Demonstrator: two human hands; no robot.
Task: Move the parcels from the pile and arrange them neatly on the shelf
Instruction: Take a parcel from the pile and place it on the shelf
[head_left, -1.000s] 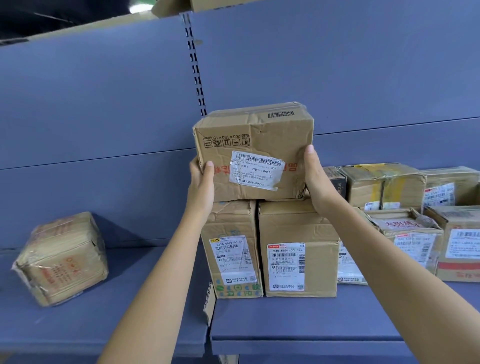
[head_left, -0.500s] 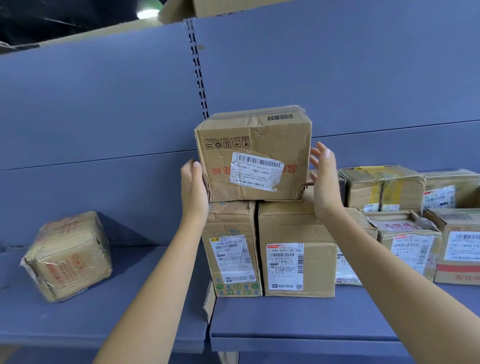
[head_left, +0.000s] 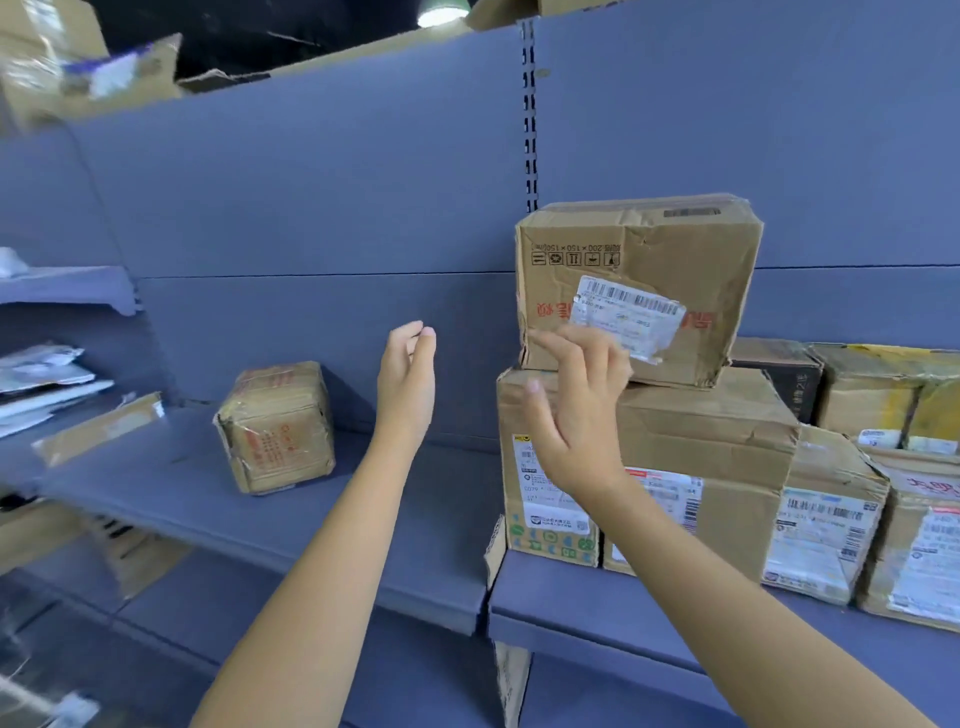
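Head view, dented cardboard parcel (head_left: 649, 249) atop taller boxes (head_left: 717, 447), smooth blue shelf (head_left: 597, 613)

The blue-grey shelf (head_left: 363, 519) is made of two boards that meet at a seam. On the left board a small taped box (head_left: 275, 428) sits alone, turned askew. On the right board, just past the seam, a narrow box (head_left: 550, 535) and a wide box (head_left: 727, 452) stand touching. More labelled boxes (head_left: 826, 519) are packed beside and behind them.
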